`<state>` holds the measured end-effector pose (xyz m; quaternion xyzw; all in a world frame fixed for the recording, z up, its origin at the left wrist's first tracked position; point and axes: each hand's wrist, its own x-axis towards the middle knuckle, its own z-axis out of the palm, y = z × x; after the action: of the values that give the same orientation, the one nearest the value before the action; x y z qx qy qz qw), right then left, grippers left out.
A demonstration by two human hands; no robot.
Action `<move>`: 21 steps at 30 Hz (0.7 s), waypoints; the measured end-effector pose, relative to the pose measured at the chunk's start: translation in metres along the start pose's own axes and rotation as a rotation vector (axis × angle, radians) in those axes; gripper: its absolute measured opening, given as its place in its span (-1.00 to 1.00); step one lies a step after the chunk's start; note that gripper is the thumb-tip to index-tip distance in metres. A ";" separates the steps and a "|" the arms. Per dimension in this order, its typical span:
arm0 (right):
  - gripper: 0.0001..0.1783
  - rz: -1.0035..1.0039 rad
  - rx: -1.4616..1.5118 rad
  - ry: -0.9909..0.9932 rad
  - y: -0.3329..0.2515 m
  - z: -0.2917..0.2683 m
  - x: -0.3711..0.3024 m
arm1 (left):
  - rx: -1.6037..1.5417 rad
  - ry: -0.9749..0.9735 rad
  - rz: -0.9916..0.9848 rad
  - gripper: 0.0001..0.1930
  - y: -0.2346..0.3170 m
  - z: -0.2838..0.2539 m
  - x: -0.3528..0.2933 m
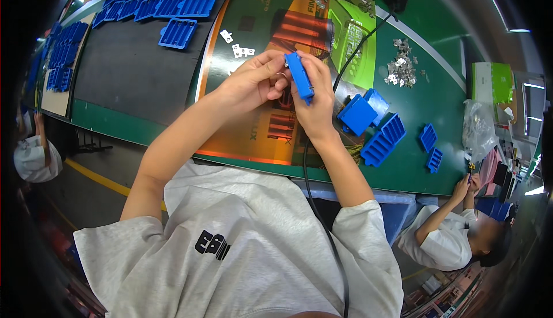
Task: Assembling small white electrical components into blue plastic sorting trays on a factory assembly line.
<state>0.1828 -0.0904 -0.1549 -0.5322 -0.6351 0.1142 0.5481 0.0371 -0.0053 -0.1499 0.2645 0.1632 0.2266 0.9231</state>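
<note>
Gray shirt (259,266) cloth is nearest, at the bottom. Past it, the person's right hand (315,102) grips a small blue box (299,77) over a shiny picture sheet (222,139) on the green table (429,96). The left hand (253,85) curls its fingers by the box's edge; whether they pinch anything, you cannot tell. More blue boxes (357,115) lie to the right, near shiny metal bits (401,69).

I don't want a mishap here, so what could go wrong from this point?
The black cable passes close by the right hand and over the grey shirt, so it might snag. The small metal pieces lie loose near the left hand, which could scatter them.
</note>
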 end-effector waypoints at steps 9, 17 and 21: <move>-0.41 -0.026 -0.047 0.021 -0.004 0.005 -0.005 | 0.048 0.028 0.074 -0.68 -0.013 0.010 0.005; -0.34 0.000 -0.181 0.010 0.000 0.007 -0.006 | 0.001 0.089 0.039 -0.72 -0.005 0.006 0.000; -0.31 -0.026 -0.219 0.028 0.000 0.006 -0.002 | -0.049 0.040 -0.003 -0.75 -0.002 0.006 0.001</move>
<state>0.1774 -0.0891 -0.1586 -0.5820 -0.6430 0.0295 0.4970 0.0411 -0.0092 -0.1462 0.2369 0.1765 0.2346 0.9261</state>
